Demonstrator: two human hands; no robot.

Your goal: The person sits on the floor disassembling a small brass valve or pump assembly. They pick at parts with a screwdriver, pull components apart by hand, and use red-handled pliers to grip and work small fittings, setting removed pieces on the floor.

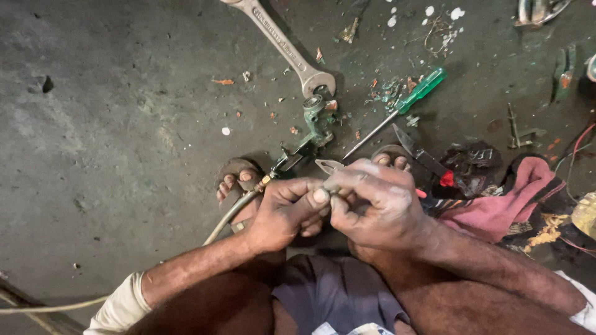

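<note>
Head view looks straight down at a grimy concrete floor (112,155), and I see both hands meeting just in front of the knees. My left hand (287,214) has its grip curled shut around the end of a pale hose (230,216), thumb pressed forward beside a small brass fitting (266,182). My right hand (372,205) is closed tight on a pair of pliers (329,167), whose pointed metal nose sticks out past the knuckles toward the fitting; whether the nose actually touches it I cannot tell. The hose runs off to the lower left edge. Two sandalled feet show just beyond the hands. Ahead of them a green metal valve body (316,121) lies on the floor, touching the head of a large open-ended spanner (282,43). A green-handled screwdriver (403,105) lies just right of the valve, its blade pointing toward the hands. A pink rag (503,205) sits bunched at the right, near dark scraps and loose wires.
</note>
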